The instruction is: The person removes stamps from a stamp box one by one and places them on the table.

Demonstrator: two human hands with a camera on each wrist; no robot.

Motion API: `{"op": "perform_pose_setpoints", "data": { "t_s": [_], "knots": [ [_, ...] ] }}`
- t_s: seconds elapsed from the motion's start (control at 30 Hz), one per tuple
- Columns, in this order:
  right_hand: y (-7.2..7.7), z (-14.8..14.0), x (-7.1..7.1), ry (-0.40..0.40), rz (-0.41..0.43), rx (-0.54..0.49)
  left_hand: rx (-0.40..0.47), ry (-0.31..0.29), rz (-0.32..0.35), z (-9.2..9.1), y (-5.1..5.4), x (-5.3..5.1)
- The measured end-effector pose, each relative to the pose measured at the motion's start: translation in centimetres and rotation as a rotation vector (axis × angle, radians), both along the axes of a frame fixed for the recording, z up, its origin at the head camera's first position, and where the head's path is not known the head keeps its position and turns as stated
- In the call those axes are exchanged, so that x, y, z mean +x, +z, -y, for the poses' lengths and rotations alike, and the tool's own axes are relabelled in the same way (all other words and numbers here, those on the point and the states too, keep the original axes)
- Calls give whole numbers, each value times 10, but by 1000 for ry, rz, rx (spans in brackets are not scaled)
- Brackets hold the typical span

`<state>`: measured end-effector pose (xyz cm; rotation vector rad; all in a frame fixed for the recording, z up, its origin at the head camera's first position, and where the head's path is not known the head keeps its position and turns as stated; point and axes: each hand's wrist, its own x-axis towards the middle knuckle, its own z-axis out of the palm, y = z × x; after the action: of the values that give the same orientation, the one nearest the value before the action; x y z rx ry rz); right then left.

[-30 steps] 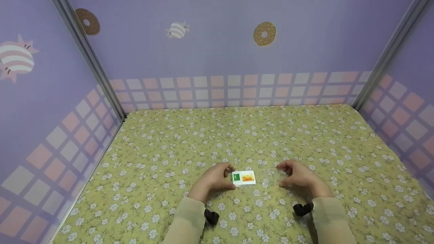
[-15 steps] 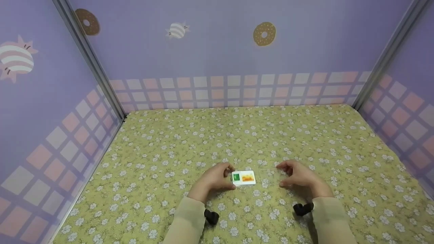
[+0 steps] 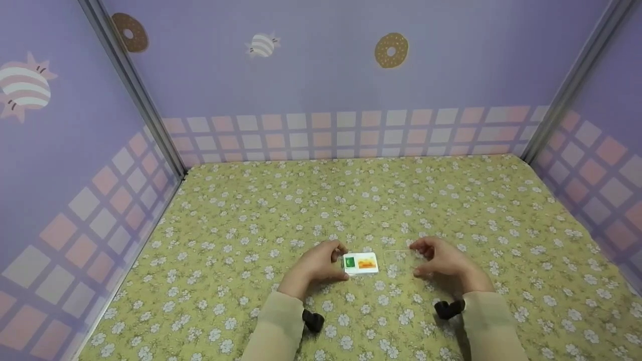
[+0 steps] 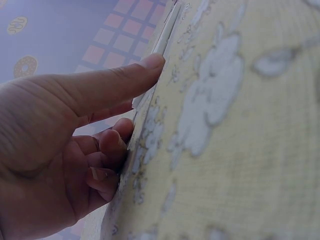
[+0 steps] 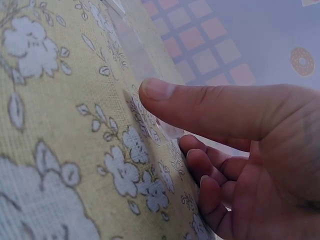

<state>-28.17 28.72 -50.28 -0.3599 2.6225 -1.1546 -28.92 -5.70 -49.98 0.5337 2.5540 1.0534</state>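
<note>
A small white card-like item [image 3: 368,263] with green and orange pictures lies flat on the flowered cloth. The left hand [image 3: 315,263] pinches its left end, thumb at the near edge and fingertips at the far one. Just to the right is a clear, flat plastic piece [image 3: 397,261], gripped at its right end between thumb and fingers of the right hand [image 3: 444,260]. A narrow gap separates the two items. In the right wrist view the clear plastic [image 5: 145,65] runs away from the thumb; the left wrist view shows the white item [image 4: 167,32] edge-on beyond the thumb.
Yellow-green flowered cloth [image 3: 321,200] covers the table. Purple walls with a pink and white checked band [image 3: 346,135] stand at the back and both sides, joined by grey corner posts [image 3: 135,90]. A black device [image 3: 313,321] is worn at each wrist.
</note>
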Motion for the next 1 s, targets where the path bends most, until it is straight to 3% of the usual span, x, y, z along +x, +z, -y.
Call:
{"op": "perform_pose_setpoints", "data": {
  "t_s": [0.47, 0.83, 1.0],
  "knots": [
    [2, -1, -1, -15, 23, -73, 10, 18, 19, 1, 0, 0],
    [6, 7, -5, -155, 6, -103, -10, 8, 0, 1, 1, 0],
    [9, 16, -4, -165, 13, -140, -16, 12, 0, 0, 0, 1]
  ]
}}
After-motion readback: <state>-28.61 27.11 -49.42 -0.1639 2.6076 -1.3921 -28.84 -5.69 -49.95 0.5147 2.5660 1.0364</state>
